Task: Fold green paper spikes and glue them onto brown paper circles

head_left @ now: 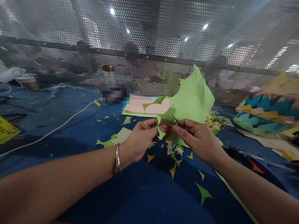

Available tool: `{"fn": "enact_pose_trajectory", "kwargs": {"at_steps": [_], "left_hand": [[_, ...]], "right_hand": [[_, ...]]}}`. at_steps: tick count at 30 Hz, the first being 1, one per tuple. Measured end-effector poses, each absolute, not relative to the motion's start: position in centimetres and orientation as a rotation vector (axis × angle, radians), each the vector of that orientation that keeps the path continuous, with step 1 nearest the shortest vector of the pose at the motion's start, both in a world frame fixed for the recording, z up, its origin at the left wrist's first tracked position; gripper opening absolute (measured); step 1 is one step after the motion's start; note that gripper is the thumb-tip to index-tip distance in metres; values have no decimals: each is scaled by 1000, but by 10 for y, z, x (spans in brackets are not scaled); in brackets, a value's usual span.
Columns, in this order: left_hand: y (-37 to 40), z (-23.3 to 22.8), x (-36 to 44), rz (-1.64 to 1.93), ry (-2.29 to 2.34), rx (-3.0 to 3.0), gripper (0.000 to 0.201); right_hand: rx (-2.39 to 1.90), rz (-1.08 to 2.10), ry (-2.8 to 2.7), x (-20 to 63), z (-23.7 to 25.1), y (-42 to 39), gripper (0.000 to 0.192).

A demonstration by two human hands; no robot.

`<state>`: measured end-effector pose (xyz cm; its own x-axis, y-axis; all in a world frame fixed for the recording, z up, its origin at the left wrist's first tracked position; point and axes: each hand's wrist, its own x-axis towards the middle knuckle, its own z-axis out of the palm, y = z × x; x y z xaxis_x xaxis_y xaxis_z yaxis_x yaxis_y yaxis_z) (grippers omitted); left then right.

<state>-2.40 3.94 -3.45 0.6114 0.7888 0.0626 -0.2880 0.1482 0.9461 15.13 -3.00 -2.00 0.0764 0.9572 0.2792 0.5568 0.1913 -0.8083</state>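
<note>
Held up over the blue table is a sheet of light green paper (192, 96) with scalloped, cut edges. My left hand (143, 137), a silver bracelet at its wrist, pinches the sheet's lower left part, where a narrow strip curls down. In my right hand (195, 137) is a pair of scissors (177, 120); a thin dark blade points up and left against the paper, while the handles are mostly hidden by the fingers. Below the hands lie several paper scraps, among them a yellow one (173, 171) and a green one (204, 193).
Behind the hands lies a stack of pink and green paper (135, 104). Layered paper pieces (266, 115) stand at the right. A white cable (63, 124) crosses the left side, near a lidded cup (29, 81). A glass bottle (109, 76) stands before a perforated screen (154, 40).
</note>
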Motion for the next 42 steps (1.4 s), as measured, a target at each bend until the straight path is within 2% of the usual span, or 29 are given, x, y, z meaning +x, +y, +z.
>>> {"fn": "enact_pose_trajectory", "kwargs": {"at_steps": [6, 17, 27, 42], "left_hand": [[41, -32, -24, 813, 561, 1132, 20], [38, -25, -27, 825, 594, 1132, 15], [40, -28, -26, 857, 626, 1128, 20], [47, -35, -25, 875, 622, 1131, 24]], "right_hand": [[-1451, 698, -1499, 157, -28, -28, 62], [-1505, 780, -1524, 162, -30, -27, 61], [-1506, 990, -1421, 159, -24, -28, 65], [-1485, 1061, -1373, 160, -25, -27, 65]]}}
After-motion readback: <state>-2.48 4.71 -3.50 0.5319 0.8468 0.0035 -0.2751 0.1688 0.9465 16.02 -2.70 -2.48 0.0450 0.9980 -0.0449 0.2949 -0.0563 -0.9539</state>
